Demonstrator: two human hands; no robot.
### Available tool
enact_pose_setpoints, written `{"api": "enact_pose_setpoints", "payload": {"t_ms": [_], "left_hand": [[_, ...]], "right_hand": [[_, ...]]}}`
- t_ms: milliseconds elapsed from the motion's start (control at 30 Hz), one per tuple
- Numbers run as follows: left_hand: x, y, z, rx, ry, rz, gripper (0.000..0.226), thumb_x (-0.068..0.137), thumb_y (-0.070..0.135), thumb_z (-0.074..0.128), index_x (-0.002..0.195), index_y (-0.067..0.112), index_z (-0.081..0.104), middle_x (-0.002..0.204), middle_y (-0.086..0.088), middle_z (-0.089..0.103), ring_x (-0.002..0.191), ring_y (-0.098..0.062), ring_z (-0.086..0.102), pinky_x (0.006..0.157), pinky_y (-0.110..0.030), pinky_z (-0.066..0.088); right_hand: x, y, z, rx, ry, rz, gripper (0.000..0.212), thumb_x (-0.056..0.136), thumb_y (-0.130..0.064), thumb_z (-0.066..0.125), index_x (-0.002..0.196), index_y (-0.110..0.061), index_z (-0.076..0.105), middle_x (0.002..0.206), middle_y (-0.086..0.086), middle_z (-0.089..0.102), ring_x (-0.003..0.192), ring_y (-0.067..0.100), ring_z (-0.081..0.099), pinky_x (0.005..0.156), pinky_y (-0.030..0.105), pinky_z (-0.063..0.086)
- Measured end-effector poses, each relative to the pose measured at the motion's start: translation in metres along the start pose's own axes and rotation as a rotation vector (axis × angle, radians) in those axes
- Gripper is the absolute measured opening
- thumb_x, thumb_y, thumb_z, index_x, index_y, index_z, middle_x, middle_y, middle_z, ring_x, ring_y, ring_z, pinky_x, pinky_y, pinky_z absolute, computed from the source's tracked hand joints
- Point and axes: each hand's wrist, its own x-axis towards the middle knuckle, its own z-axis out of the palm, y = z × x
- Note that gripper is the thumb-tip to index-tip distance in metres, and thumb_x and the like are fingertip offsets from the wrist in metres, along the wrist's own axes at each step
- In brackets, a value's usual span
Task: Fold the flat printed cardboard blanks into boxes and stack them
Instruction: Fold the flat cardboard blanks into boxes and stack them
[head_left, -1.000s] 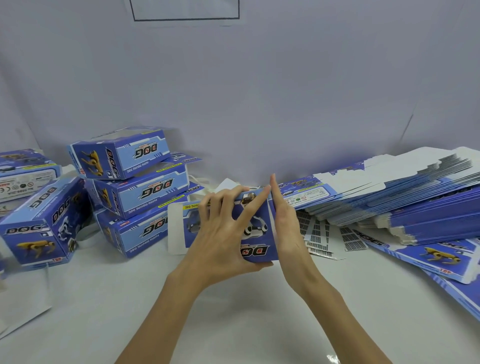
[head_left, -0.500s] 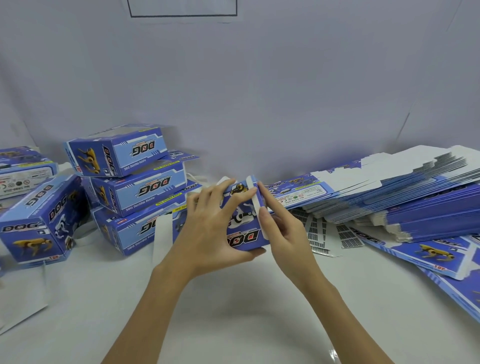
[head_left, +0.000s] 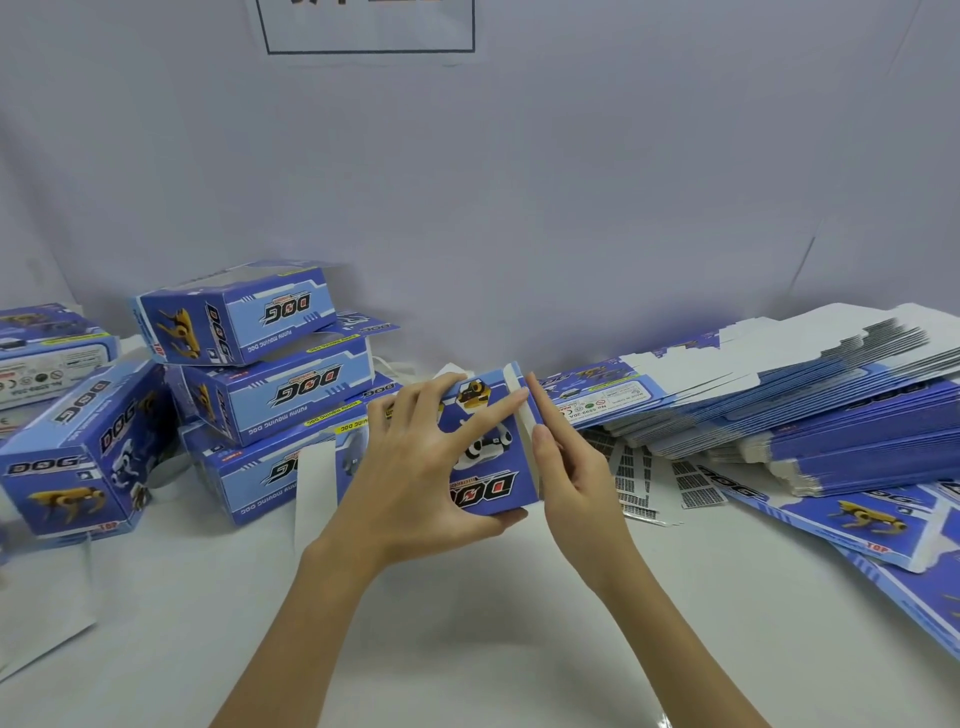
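Stack: three folded boxes piled toward the tabletop's left edge.
Left hand: grasps the box at mid-table, fingers spread across its printed face.
Right hand: fingers extended, pressing the box's white flap.
Blanks: flat pile toward the right edge.

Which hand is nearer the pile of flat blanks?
Right. The right hand sits at the box's right edge, just short of the blanks; the left hand grips the box farther left.
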Motion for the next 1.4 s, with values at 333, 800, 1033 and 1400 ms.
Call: {"api": "enact_pose_setpoints", "payload": {"t_ms": [333, 800, 1033, 1400], "left_hand": [[0.000, 0.002, 0.005, -0.002, 0.010, -0.005, 0.088, 0.073, 0.089, 0.058, 0.150, 0.052, 0.036, 0.156, 0.000, 0.038, 0.144, -0.022, 0.036, 0.113, -0.049, 0.030], [-0.001, 0.004, 0.009, -0.039, -0.013, -0.037, 0.088, 0.073, 0.088, 0.061, 0.149, 0.052, 0.037, 0.155, 0.003, 0.040, 0.144, -0.020, 0.037, 0.115, -0.050, 0.030], [0.002, 0.005, 0.003, -0.101, 0.011, -0.124, 0.087, 0.071, 0.088, 0.061, 0.147, 0.053, 0.037, 0.155, 0.009, 0.039, 0.145, -0.016, 0.037, 0.115, -0.047, 0.031], [0.000, 0.006, 0.007, -0.062, -0.016, -0.107, 0.094, 0.073, 0.083, 0.061, 0.155, 0.057, 0.025, 0.157, 0.003, 0.036, 0.146, -0.020, 0.035, 0.115, -0.050, 0.031]], "right_hand": [[0.000, 0.003, 0.003, -0.015, -0.006, 0.003, 0.048, 0.114, -0.017, 0.041, 0.155, -0.041, 0.046, 0.135, -0.012, 0.070, 0.123, 0.019, 0.070, 0.091, 0.043, 0.064], [0.000, 0.012, -0.002, -0.064, -0.109, 0.013, 0.048, 0.109, -0.045, 0.040, 0.155, -0.059, 0.037, 0.157, -0.016, 0.048, 0.140, 0.007, 0.055, 0.101, 0.041, 0.060], [-0.005, 0.012, 0.006, -0.043, -0.044, -0.098, 0.048, 0.108, -0.042, 0.044, 0.155, -0.049, 0.045, 0.158, -0.020, 0.049, 0.147, 0.012, 0.048, 0.107, 0.039, 0.056], [-0.008, 0.025, 0.006, -0.254, -0.037, -0.144, 0.071, 0.100, -0.040, 0.066, 0.163, -0.037, 0.033, 0.162, -0.009, 0.041, 0.148, 0.017, 0.046, 0.101, 0.036, 0.060]]}}
